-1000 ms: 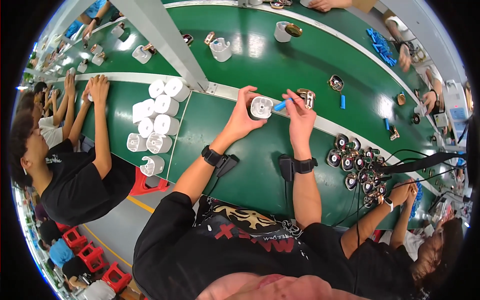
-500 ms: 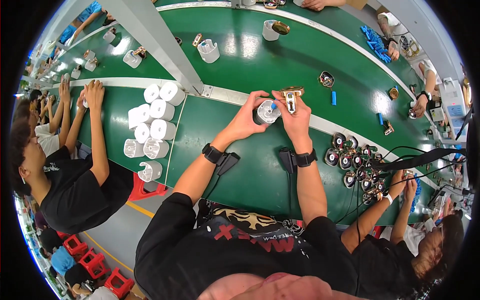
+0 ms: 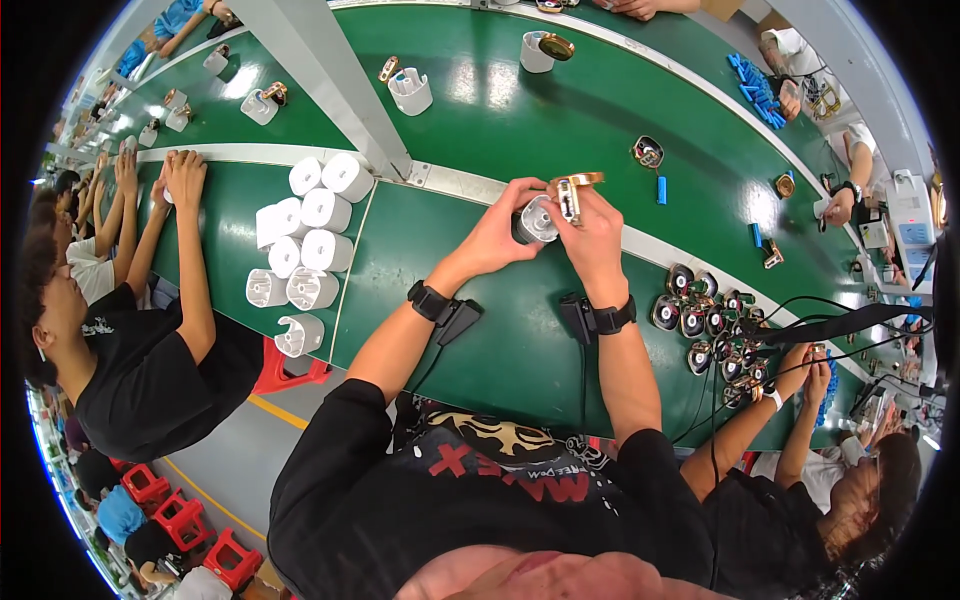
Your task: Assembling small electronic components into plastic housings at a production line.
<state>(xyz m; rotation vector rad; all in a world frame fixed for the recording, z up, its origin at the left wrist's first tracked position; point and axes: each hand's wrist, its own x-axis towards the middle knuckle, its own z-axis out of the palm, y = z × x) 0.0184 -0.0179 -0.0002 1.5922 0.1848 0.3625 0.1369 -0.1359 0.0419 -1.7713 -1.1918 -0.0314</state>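
My left hand (image 3: 494, 234) is wrapped round a white plastic housing (image 3: 538, 220), its open, ribbed end facing up. Over the housing's right side, the fingers of my right hand (image 3: 596, 238) grip a gold-rimmed module (image 3: 569, 198) with a pale strip of parts on its side. The fingertips of my right hand reach to the housing's opening. What lies under them inside the housing is hidden.
White housings (image 3: 325, 211) are grouped left of me on the green bench. Round black speaker-like modules (image 3: 691, 321) cluster at right, near cables. Beyond a metal rail, a green belt carries housings (image 3: 410, 93) and a blue cylinder (image 3: 661, 190). A grey post (image 3: 330, 80) rises ahead; co-workers sit either side.
The blue cylinder at the housing's opening no longer shows. The gold-rimmed module has moved slightly left and tilted over the housing. Things on the far belt have shifted a little left.
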